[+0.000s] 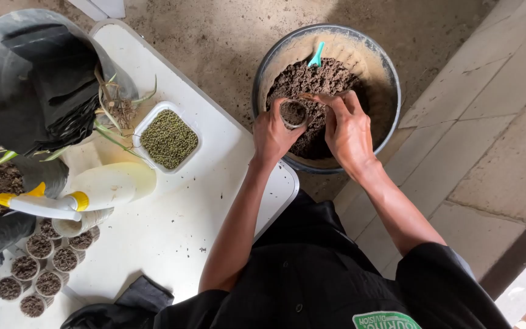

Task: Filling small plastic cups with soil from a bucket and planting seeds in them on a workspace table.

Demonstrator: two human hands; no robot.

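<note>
My left hand (273, 131) grips a small round cup (293, 113) filled with dark soil, held over a large grey basin (391, 79) of soil. My right hand (347, 127) reaches over the cup, its fingertips touching the cup's rim and the soil there. A turquoise scoop handle (316, 55) sticks out of the soil (321, 79) at the far side of the basin.
A white table (171, 225) at left carries a square tub of green beans (168, 139), a spray bottle with yellow nozzle (86, 192), several small soil-filled cups (47, 265), a dark cloth (144, 297) and a black-lined bin with plant leaves (38, 79). The basin sits on a bare concrete floor.
</note>
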